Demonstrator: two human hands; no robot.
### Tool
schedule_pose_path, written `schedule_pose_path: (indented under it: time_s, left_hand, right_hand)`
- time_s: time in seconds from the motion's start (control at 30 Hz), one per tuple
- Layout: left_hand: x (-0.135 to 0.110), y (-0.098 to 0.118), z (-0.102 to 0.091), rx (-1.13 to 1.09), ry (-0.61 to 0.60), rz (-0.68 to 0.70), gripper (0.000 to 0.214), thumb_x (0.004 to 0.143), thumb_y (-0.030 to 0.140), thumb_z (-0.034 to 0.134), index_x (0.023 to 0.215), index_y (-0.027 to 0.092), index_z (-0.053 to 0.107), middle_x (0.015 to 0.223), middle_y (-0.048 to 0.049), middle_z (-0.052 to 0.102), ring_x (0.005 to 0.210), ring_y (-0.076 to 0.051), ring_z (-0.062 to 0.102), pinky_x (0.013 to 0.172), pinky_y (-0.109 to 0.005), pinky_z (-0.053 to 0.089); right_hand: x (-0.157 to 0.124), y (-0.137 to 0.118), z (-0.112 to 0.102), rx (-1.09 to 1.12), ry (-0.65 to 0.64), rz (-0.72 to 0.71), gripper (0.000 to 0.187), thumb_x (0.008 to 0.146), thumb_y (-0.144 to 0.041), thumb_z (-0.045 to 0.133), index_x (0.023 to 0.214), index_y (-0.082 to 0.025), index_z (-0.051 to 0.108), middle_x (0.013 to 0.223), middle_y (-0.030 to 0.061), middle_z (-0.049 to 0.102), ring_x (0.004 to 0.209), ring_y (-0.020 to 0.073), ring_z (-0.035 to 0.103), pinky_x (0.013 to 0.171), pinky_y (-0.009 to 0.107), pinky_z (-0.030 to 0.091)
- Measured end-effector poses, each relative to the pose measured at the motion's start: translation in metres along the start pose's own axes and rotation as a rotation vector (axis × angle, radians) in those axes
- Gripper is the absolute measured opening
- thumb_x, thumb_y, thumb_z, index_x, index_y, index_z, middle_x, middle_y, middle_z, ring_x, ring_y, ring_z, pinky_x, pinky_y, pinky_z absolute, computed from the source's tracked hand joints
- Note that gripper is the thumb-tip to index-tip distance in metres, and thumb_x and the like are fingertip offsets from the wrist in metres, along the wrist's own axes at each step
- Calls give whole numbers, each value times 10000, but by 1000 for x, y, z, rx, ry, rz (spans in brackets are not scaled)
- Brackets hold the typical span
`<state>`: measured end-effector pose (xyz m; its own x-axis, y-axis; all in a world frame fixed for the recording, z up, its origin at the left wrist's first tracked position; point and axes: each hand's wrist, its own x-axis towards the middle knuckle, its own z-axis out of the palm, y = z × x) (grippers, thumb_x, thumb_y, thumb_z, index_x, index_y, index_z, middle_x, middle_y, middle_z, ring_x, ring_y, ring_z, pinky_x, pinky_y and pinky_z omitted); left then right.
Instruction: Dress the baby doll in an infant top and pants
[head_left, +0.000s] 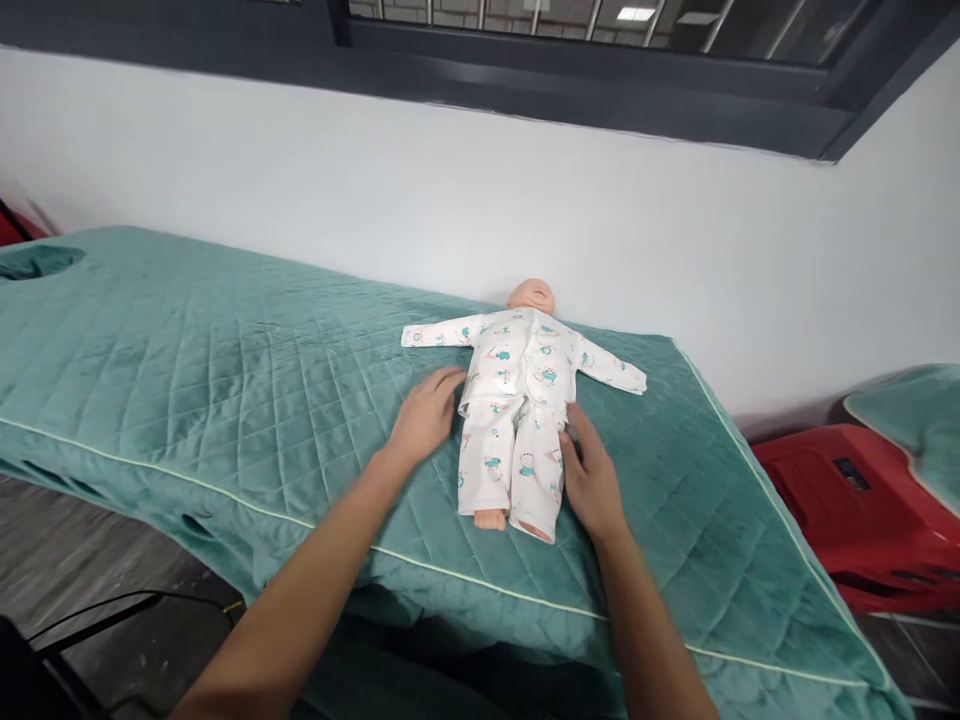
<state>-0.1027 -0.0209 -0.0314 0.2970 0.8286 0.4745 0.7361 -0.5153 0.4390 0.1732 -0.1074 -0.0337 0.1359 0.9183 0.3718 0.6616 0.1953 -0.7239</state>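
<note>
A baby doll lies on its back on a green quilted bed cover. It wears a white printed shirt with both sleeves spread to the sides. Matching white trousers cover its legs, and one foot shows below a trouser leg. My left hand is beside the shirt's lower edge, fingers extended and fingertips close to the cloth. At the opposite hip, my right hand touches the clothing near the waist, its thumb and forefinger apart. Its other fingers are partly hidden.
A white wall rises behind the bed under a dark window frame. Red plastic chairs or stools stand right of the bed. A face hole is at the bed's far left. A black cable runs at lower left.
</note>
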Motion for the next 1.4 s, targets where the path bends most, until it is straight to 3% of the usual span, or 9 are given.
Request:
schedule_pose_path:
  time_s: [0.1,0.23,0.33,0.5,0.77,0.9,1.03,1.23,1.4]
  left_hand:
    - [-24,23,-1,-87,-51,45,377,915,41,367,1153,201,612,1241,-85,662,1106,-230,626,928,-394,508]
    - [-63,44,-10,-284,39,-58,255,942,82,402,1044,213,595,1083,-58,664,1011,-203,629,895,-361,495]
    - [-95,62,-18,-458,57,-137,161,968,149,448,1028,224,578,1010,-40,633,947,-174,621,861,-324,493]
    - [-130,84,-24,-511,-74,-157,205,912,155,559,1101,232,544,1108,-56,617,1039,-197,601,926,-368,466]
    - [-127,89,-19,-460,-25,-186,100,942,163,498,982,225,565,1008,-45,629,947,-196,602,856,-368,466]
    - [-133,89,-26,-489,121,-193,143,919,109,492,938,231,563,963,-26,587,883,-164,593,785,-312,484]
    - [-142,90,-29,-420,150,-183,157,913,92,495,954,230,559,957,-26,582,879,-163,593,781,-310,500]
    - [-136,109,-26,-284,173,-18,289,919,100,518,1178,228,533,1235,-97,578,1193,-229,554,1022,-431,489]
    - [-110,130,-21,-115,38,118,307,902,123,565,1196,208,549,1354,-125,560,1366,-301,442,1097,-519,453]
  right_hand:
    - [-33,-19,3,58,-32,71,527,1024,-481,418,1496,-260,494,1486,93,566,1353,285,530,1151,537,389]
    - [-71,-42,-3,159,68,194,517,990,-457,534,1465,-255,514,1477,107,562,1361,300,517,1142,560,407]
    - [-90,-64,-5,164,34,23,510,986,-347,566,1482,-293,461,1557,90,463,1439,283,432,1163,547,403]
    - [-97,-89,5,-49,-142,-230,329,975,-197,518,1288,-287,568,1582,65,419,1510,287,305,1158,574,405]
    - [-82,-93,20,-224,-68,-286,112,950,-143,529,973,-232,594,1469,103,536,1456,335,367,1105,638,405]
    - [-87,-98,12,-164,-38,-306,120,948,-147,538,983,-256,575,1462,84,538,1453,335,368,1070,630,445]
    - [-98,-99,4,-134,-60,-312,176,947,-134,542,1036,-277,596,1454,62,542,1449,328,374,1092,619,428]
    - [-110,-81,-10,104,11,-74,281,990,-201,518,1238,-318,579,1439,76,503,1342,257,499,1063,496,487]
    - [-117,-65,-12,159,0,32,330,937,-190,544,1254,-281,547,1315,86,548,1236,252,534,1038,492,466]
